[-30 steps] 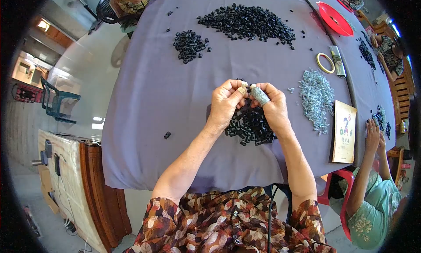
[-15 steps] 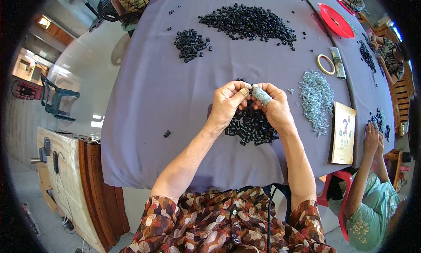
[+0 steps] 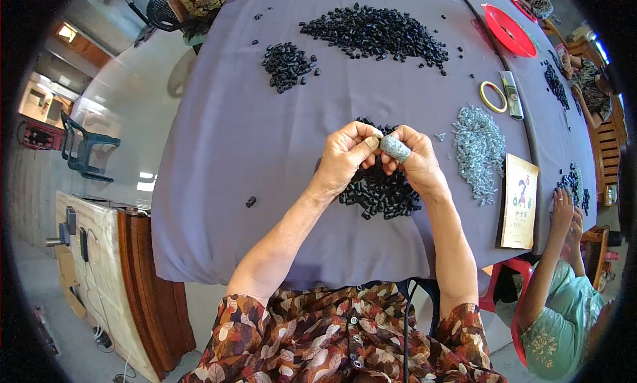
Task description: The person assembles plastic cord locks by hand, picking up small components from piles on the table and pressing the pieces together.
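The black pieces lie heaped beneath the left hand and right hand; fingers are narrowed, tips close together, but what each grips I cannot tell. The bulky grey thumb covering could dull feel, letting a piece slip.

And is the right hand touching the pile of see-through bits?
Apart. The head view shows purple cloth between the right hand and the see-through pile.

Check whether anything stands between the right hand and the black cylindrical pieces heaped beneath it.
Nothing visible does: the right hand is over the heap of black cylindrical pieces, though it and the left hand hide part. Off to the right lie clear pieces and a booklet.
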Available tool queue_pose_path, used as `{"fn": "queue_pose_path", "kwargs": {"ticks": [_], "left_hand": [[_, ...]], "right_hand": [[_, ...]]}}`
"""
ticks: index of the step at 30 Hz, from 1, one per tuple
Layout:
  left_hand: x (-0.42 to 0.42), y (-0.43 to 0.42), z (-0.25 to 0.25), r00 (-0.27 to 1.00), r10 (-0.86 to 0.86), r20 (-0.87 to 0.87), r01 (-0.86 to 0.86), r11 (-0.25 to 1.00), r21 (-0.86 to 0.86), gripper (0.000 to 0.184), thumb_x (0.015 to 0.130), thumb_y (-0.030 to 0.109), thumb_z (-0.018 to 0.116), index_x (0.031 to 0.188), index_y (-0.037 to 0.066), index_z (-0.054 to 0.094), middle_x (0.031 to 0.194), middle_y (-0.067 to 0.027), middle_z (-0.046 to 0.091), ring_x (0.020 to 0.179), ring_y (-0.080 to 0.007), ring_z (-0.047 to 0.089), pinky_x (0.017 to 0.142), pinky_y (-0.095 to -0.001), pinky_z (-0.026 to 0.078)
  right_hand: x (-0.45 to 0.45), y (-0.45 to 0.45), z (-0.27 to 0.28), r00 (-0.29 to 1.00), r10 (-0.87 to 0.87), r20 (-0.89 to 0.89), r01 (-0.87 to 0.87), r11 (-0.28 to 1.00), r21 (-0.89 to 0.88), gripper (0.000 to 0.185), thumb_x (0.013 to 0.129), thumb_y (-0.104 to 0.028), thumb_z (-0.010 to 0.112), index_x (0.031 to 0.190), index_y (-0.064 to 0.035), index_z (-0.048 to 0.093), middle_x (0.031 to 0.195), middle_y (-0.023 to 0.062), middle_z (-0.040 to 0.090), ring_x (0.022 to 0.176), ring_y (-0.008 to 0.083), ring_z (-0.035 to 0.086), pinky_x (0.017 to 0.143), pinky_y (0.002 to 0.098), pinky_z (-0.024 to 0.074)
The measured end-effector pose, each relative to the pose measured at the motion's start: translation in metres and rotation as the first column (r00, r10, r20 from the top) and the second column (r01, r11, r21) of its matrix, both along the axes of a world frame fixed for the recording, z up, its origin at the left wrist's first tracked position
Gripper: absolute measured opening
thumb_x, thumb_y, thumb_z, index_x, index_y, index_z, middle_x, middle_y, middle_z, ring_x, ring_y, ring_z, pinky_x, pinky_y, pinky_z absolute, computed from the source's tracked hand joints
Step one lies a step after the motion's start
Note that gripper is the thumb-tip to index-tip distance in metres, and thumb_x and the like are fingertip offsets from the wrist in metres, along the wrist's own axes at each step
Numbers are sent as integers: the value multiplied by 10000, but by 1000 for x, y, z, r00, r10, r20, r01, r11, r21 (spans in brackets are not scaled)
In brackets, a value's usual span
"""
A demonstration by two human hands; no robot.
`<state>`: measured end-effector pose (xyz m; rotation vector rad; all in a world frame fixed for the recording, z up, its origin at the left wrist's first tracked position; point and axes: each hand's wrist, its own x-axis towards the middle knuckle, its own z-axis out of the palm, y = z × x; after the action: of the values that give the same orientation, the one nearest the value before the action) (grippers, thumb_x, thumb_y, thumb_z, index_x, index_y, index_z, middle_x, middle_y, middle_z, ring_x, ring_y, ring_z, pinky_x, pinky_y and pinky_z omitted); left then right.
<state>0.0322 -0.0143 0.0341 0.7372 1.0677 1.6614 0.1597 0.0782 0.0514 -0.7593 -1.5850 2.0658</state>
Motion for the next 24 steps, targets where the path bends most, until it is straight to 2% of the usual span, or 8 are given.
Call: {"fn": "queue_pose_path", "kwargs": {"ticks": [3,10,13,16,18,19,22,24], "left_hand": [[1,-1,2,998,17,-65,-15,1000,27,51,872,78,541,896,44,571,716,8,577,582,-27,486,525,-154,394],[5,-2,4,955,52,-294,-54,999,0,47,838,10,558,859,33,593,701,17,571,603,-24,483,534,-175,404],[9,-1,3,959,84,-272,-81,996,24,49,826,-7,550,828,17,593,692,22,577,573,-14,454,503,-172,376],[10,-1,1,935,111,-338,-109,994,25,50,824,-11,550,824,17,592,684,24,573,571,-11,449,497,-171,369],[8,-2,3,950,86,-301,-87,996,12,38,839,15,557,849,28,590,692,19,569,584,-21,464,523,-172,388],[7,-3,3,956,75,-284,-76,997,6,34,846,28,560,862,34,590,695,17,567,591,-26,472,535,-173,398],[12,0,-1,974,-6,228,-10,998,70,35,854,52,562,878,39,583,715,10,579,592,-30,482,543,-166,397],[8,-1,0,997,-7,83,3,999,44,41,857,63,562,887,41,579,727,4,586,591,-32,487,543,-163,395]], "right_hand": [[1,1,3,1000,25,-7,-25,998,50,83,827,-57,574,779,-13,521,672,44,581,560,90,554,489,218,457],[8,8,7,985,92,144,-122,970,209,70,819,-31,554,767,-5,514,652,56,585,571,97,565,503,239,477],[10,8,8,986,83,148,-116,967,226,77,820,-33,553,761,-6,512,646,55,583,571,97,565,498,241,475],[8,7,6,988,59,144,-98,954,283,81,821,-36,556,760,-9,510,646,54,582,569,95,563,496,239,474],[8,4,8,988,35,150,-84,938,335,86,823,-43,562,762,-12,510,646,53,581,568,93,562,498,236,476],[8,4,7,992,49,118,-81,956,281,91,824,-49,566,764,-12,509,646,53,581,567,93,562,499,234,477],[7,4,9,996,70,58,-78,985,154,110,829,-68,578,768,-12,506,647,52,581,566,91,562,500,227,478],[7,4,12,995,68,73,-76,990,115,123,831,-79,584,769,-11,503,646,51,580,564,90,562,500,223,478]]}}
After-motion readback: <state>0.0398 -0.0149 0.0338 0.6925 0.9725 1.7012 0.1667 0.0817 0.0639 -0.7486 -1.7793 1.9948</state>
